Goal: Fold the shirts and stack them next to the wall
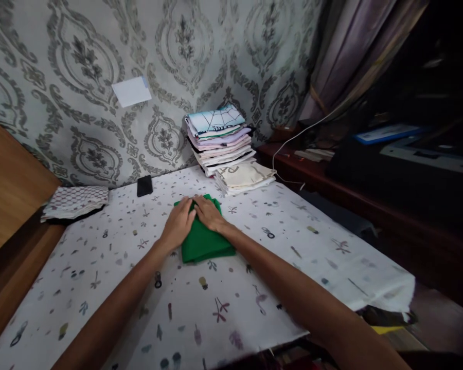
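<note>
white printed sheet [278,216] under green cloth [205,242], black object [144,186], fabric piles [220,141]

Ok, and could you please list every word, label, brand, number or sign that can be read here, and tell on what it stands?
No text can be read with certainty.
Top cloth of the tall stack: dark lettering under a web print, too blurred to read.
Cream cloth: large print, too unclear to read.
White paper on the wall: no readable text.
Green cloth: no text visible.
</note>
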Tool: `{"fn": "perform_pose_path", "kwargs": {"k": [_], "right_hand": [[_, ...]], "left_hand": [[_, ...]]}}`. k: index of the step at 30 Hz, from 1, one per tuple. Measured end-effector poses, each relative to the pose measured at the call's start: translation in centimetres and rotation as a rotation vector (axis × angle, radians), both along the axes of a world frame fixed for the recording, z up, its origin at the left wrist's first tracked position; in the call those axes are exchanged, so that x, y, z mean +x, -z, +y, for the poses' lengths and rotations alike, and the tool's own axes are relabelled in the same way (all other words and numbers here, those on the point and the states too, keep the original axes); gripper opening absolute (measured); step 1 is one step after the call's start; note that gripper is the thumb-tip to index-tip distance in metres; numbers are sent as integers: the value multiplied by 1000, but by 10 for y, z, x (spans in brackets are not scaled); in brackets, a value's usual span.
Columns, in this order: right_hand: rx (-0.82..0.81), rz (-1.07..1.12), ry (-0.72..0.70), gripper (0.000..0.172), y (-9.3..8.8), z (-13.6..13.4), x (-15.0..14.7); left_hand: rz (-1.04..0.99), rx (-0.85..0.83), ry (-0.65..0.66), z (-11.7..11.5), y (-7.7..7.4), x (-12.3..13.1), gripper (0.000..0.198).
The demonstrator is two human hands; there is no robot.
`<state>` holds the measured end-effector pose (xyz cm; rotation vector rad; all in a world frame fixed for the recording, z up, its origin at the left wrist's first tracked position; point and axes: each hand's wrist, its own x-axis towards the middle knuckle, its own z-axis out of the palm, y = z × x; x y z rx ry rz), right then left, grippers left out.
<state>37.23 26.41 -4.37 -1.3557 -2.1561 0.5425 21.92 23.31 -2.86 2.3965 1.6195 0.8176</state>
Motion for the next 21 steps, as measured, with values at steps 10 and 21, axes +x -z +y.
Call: {"fn": "perform_pose_path", "kwargs": {"k": [10,21], "right_hand": [[21,13,58,54,-5,-3,4],[-111,-91,49,47,-26,19,17]], "left_hand": [[266,-266,-144,6,12,10,69],[-313,-259,-110,-95,24,-2,89]]}}
